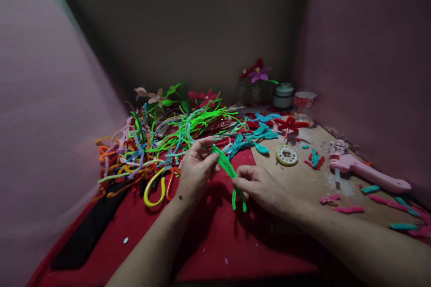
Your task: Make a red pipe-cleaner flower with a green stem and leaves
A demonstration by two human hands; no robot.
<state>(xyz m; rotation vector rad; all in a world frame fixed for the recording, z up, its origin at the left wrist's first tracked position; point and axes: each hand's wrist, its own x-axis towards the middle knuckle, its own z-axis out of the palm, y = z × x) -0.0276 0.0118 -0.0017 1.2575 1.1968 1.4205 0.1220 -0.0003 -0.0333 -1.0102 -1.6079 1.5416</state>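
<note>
A bright green pipe cleaner (225, 161), bent into a narrow leaf-like shape, is held between my hands above the red cloth. My left hand (198, 166) pinches its upper tip between thumb and fingers. Lower down, my right hand (254, 184) grips it where the strands come together, and two loose ends hang below these fingers. Close behind my left wrist lie scissors with a yellow and red handle (164, 188). Beyond my hands, teal pipe-cleaner leaves (261, 136) rest beside a heap of green pipe cleaners (202, 121).
Tangled multicoloured pipe cleaners (124, 157) and a black strip (90, 228) lie at left. On the brown board (296, 188) are a round dial-like disc (287, 154), a pink-handled tool (367, 168) and cut scraps. Finished flowers (258, 74), a jar (283, 95) and a cup (305, 98) stand behind.
</note>
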